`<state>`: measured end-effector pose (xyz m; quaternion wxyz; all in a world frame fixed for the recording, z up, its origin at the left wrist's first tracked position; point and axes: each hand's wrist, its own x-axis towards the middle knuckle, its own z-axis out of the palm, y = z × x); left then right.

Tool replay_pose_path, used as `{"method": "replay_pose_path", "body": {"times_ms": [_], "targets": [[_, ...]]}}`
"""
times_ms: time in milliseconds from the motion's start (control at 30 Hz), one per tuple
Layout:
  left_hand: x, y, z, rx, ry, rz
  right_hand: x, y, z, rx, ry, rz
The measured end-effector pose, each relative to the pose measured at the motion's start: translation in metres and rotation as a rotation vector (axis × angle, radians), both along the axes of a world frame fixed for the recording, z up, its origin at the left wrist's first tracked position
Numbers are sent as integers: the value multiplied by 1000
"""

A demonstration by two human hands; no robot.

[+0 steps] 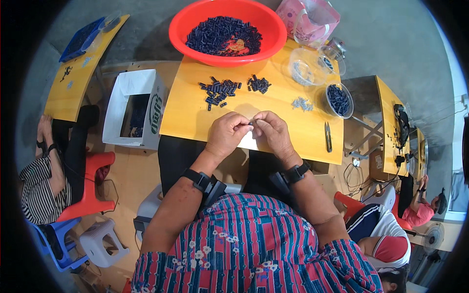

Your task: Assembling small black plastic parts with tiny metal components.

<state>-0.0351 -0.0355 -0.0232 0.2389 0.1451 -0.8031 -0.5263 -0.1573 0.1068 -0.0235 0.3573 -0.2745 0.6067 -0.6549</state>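
Observation:
Over the near edge of the yellow table (205, 124), my left hand (228, 131) and my right hand (272, 131) meet fingertip to fingertip. Both are closed in a pinch on something small that their fingers mostly hide. Just beyond them lies a loose pile of small dark blue-black cylindrical parts (219, 92). A smaller heap of dark pieces (259, 84) sits to its right. Farther right is a little scatter of silvery metal bits (303, 103). Dark thread snips (328, 137) lie near the table's right edge.
A red basin (178, 29) of dark parts stands at the back, beside a pink bag (312, 19). Clear tubs (340, 115) with parts line the right side. A white carton (128, 88) stands left of the table. Other people sit at tables on both sides.

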Motion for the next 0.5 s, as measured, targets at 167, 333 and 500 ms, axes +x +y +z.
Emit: {"method": "replay_pose_path", "body": {"times_ms": [167,333,500], "targets": [[-2,1,-1,-44,-19,12,2,1,0,-25,1,1],[0,2,2,-40,-41,1,4,0,1,-17,36,-12],[0,2,3,-51,-36,-1,6,-1,5,1,53,-23]]}}
